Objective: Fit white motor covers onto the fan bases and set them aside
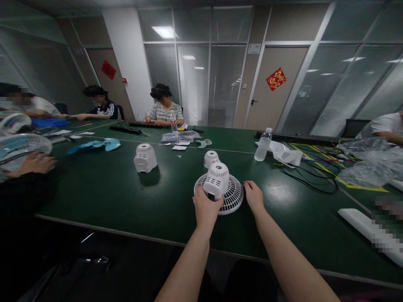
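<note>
My left hand (206, 207) is wrapped round the lower part of a white fan motor housing (217, 178), which has slots and a dark opening facing me. Under and behind that housing lies a round white fan grille (233, 197) on the table. At the grille's right edge, my right hand (254, 196) has its fingers closed on the rim; the fingertips are partly hidden. A second white housing (210, 158) stands just behind the grille. Further left, another white housing (145, 158) stands apart on the green surface.
The green table (170, 209) carries a water bottle (263, 146), black cables (308, 178) and clear plastic bags (374, 161) at right. Blue fan blades (96, 145) lie at left. A nearby person's hand (36, 162) rests on another fan grille (23, 147). Several people sit around.
</note>
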Available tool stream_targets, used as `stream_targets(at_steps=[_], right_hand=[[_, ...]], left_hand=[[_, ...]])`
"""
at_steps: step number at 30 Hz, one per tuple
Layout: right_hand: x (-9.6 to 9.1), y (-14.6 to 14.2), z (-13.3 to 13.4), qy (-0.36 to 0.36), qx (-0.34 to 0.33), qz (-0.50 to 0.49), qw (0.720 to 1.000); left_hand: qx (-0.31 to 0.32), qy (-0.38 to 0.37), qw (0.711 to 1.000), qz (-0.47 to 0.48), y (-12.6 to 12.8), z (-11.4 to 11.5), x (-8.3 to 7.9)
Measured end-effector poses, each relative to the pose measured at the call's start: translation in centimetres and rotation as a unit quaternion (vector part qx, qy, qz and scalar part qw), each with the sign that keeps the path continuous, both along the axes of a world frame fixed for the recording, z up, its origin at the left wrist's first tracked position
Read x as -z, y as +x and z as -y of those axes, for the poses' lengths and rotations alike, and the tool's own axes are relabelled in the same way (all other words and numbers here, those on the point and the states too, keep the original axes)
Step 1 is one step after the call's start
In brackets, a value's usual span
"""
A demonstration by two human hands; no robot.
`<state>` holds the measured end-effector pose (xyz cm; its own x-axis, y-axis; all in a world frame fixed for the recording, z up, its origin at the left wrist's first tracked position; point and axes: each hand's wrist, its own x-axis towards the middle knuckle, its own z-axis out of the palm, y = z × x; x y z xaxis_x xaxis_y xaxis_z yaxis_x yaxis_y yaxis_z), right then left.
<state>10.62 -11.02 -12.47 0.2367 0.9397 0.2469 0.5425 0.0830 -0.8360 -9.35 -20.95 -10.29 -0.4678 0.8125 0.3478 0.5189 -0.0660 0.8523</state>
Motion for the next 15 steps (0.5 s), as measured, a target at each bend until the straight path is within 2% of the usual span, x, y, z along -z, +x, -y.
stream_targets(at_steps=[5, 8, 11, 15], right_hand=[[0.3, 0.2, -0.2, 0.004, 0.007, -0.012, 1.000], [0.3, 0.2, -0.1, 0.004, 0.005, -0.013, 1.000], [0.3, 0.3, 0.0, -0.002, -0.001, -0.014, 1.000], [0.2, 0.5, 0.1, -0.014, -0.017, -0.015, 1.000]], left_hand=[[-0.007, -0.007, 1.000, 0.019, -1.2, 0.9, 0.0], [-0.026, 0.002, 1.000, 0.011, -2.9, 1.4, -0.4], [-0.066, 0.011, 0.998, -0.020, -6.1, 1.8, -0.8], [-0.158, -0.021, 0.984, -0.074, -12.8, 2.4, -0.9]])
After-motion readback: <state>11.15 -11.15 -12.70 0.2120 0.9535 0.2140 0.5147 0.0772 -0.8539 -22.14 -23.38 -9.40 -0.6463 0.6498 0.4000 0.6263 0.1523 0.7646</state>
